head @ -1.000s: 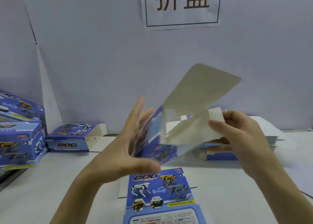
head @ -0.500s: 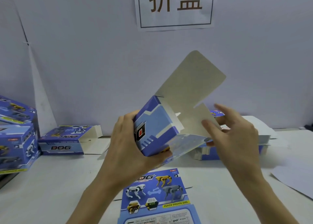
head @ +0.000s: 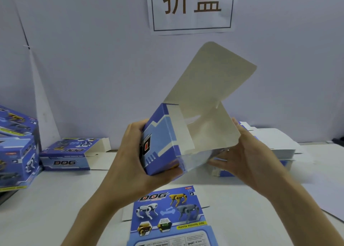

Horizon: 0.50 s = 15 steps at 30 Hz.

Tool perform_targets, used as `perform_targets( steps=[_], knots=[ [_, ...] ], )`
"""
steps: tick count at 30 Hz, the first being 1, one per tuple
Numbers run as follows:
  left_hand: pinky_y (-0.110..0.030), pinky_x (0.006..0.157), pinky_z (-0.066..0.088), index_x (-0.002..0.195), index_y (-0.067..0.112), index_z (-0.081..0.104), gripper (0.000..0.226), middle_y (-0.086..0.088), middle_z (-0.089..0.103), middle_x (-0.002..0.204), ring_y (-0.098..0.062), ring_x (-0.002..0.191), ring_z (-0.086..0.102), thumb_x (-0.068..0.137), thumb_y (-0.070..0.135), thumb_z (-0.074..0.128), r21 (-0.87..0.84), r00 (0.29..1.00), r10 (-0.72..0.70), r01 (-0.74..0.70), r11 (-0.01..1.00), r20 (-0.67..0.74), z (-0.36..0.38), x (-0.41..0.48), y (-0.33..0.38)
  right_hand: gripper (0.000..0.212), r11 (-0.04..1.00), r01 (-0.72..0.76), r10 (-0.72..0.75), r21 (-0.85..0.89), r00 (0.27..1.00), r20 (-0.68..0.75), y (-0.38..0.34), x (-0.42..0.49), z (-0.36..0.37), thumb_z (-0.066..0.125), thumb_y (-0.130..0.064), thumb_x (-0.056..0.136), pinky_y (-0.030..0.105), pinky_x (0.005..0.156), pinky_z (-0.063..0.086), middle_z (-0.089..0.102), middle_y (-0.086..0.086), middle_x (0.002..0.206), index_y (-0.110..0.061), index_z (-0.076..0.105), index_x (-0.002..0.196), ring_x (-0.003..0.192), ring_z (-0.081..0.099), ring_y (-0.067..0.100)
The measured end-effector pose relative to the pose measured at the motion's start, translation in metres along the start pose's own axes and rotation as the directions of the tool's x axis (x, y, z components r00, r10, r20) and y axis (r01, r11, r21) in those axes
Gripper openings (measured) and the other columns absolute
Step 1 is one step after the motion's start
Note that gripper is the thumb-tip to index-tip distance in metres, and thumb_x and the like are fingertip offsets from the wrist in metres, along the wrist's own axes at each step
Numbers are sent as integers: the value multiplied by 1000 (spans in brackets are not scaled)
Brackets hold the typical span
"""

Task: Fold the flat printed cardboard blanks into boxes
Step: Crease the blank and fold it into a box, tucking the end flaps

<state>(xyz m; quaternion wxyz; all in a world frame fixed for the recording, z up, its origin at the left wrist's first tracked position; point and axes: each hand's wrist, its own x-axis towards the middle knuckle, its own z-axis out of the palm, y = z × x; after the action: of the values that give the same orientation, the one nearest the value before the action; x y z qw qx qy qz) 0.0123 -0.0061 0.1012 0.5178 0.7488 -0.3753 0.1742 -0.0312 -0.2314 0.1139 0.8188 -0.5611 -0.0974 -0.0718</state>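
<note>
I hold a blue printed cardboard box (head: 162,139) in the air above the table, half formed, its open end facing right. Its large grey-white lid flap (head: 210,74) stands up and back. A side flap (head: 216,132) leans inward over the opening. My left hand (head: 134,163) grips the box's left end, thumb under the bottom edge. My right hand (head: 249,158) cups the open end, fingers against the side flap and lower edge. A flat printed blank (head: 171,217) with robot dogs lies on the table below.
A folded box (head: 68,154) with an open flap lies at the back left, and a stack of finished boxes (head: 16,152) stands at the far left. A pile of flat blanks (head: 275,143) sits at the back right. A paper sign (head: 191,7) hangs on the wall.
The blank went from loosely opened to a squared box. My left hand shifted from open behind it to gripping its left end. My right hand moved from pinching a flap to cupping the open end.
</note>
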Motion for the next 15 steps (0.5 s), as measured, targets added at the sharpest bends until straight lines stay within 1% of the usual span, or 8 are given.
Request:
perform_targets(
  steps=[2, 4, 6, 8, 10, 12, 14, 15],
  knots=[
    [-25, 69, 58, 113, 48, 39, 76, 4, 59, 109, -19, 96, 65, 54, 49, 86, -11, 1000, -8, 8, 1000, 25, -3, 0, -1, 34, 999, -40, 39, 13, 999, 21, 3, 2, 1, 54, -54, 72, 38, 72, 60, 75, -2, 85, -32, 79, 80, 73, 72, 16],
    [-25, 72, 58, 117, 46, 39, 79, 6, 58, 110, -19, 98, 64, 55, 46, 87, 15, 999, -5, 4, 1000, 54, -8, -1, -4, 34, 998, -58, 58, 2, 997, 47, 6, 2, 2, 55, -57, 69, 36, 71, 60, 76, -1, 92, -35, 79, 83, 80, 73, 16],
    [-21, 74, 55, 118, 45, 38, 79, 10, 55, 112, -15, 99, 62, 55, 41, 86, 71, 998, 32, -36, 997, 63, -9, -2, -6, 25, 997, -50, 51, -64, 998, 26, 9, 0, 3, 60, -50, 70, 32, 66, 60, 76, -1, 88, -36, 78, 79, 80, 73, 14],
    [-18, 75, 53, 118, 42, 38, 80, 18, 50, 110, -12, 99, 58, 54, 42, 85, 164, 996, 83, -88, 982, 42, -6, -3, -6, 18, 979, -40, 30, -200, 998, -51, 16, 2, 2, 62, -35, 80, 28, 62, 58, 75, 2, 83, -32, 79, 73, 77, 72, 12],
    [-22, 78, 53, 118, 42, 37, 82, 18, 48, 111, -13, 99, 56, 52, 46, 85, 240, 994, 102, -105, 965, 27, -5, -2, -6, 31, 947, -68, 20, -315, 988, -153, 21, 4, 1, 57, -20, 92, 31, 63, 60, 75, 6, 80, -24, 78, 70, 76, 71, 17],
    [-20, 79, 54, 120, 41, 39, 83, 18, 50, 112, -12, 100, 57, 51, 51, 84, 220, 997, 71, -75, 973, 25, -10, -1, -8, 28, 937, -108, 64, -331, 988, -140, 21, 4, 1, 58, -18, 92, 34, 68, 61, 75, 9, 83, -15, 77, 73, 79, 71, 22],
    [-15, 78, 52, 126, 41, 41, 87, 17, 54, 114, -11, 104, 59, 51, 52, 83, 154, 998, 29, -39, 987, 62, -19, -1, -11, 18, 940, -164, 148, -298, 986, -75, 18, 3, 2, 63, -20, 87, 35, 65, 61, 75, 12, 87, -7, 75, 84, 79, 72, 25],
    [-14, 78, 52, 129, 41, 41, 88, 17, 55, 114, -12, 105, 59, 52, 51, 83, 139, 996, 23, -36, 990, 90, -23, -1, -13, 15, 935, -192, 176, -298, 981, -80, 17, 3, 2, 63, -17, 87, 35, 61, 60, 75, 12, 86, -5, 73, 89, 76, 73, 25]
  ],
)
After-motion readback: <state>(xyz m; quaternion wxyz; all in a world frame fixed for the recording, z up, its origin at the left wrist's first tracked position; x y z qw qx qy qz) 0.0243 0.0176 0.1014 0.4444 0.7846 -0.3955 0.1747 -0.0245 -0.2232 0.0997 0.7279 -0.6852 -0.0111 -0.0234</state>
